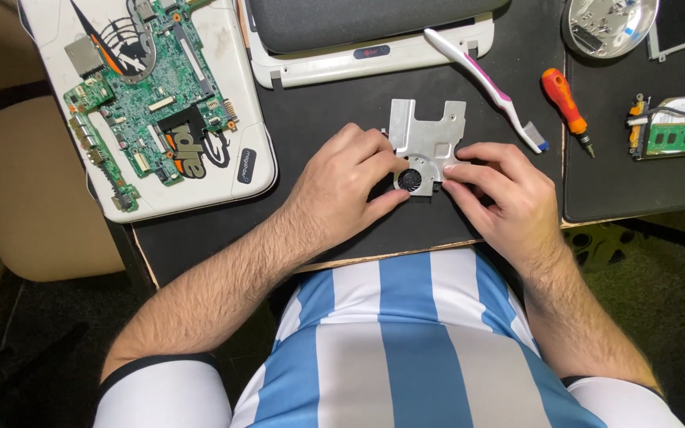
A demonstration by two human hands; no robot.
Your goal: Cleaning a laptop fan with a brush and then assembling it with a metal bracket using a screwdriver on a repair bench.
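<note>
The heat-sink plate (pixel 428 135) is plain silver-grey with a small black fan (pixel 411 180) set in it. The circuit board (pixel 148 87) is green, sitting on a white laptop shell (pixel 235 95) with black and orange sticker art. The toothbrush (pixel 485 83) is white and pink, the screwdriver (pixel 566 107) orange and red, the mat (pixel 327 103) black, and the shirt (pixel 406 349) has light blue and white stripes.

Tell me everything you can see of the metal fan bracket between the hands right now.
The fan bracket is a flat plate of dull silver metal, with a notched outline, small cut-outs and screw holes. A small round black fan sits at its near edge. It lies flat on the black mat, near the middle of the desk. The left hand grips its left edge with fingertips beside the fan; the right hand pinches its right near corner. Nothing else touches it.
</note>
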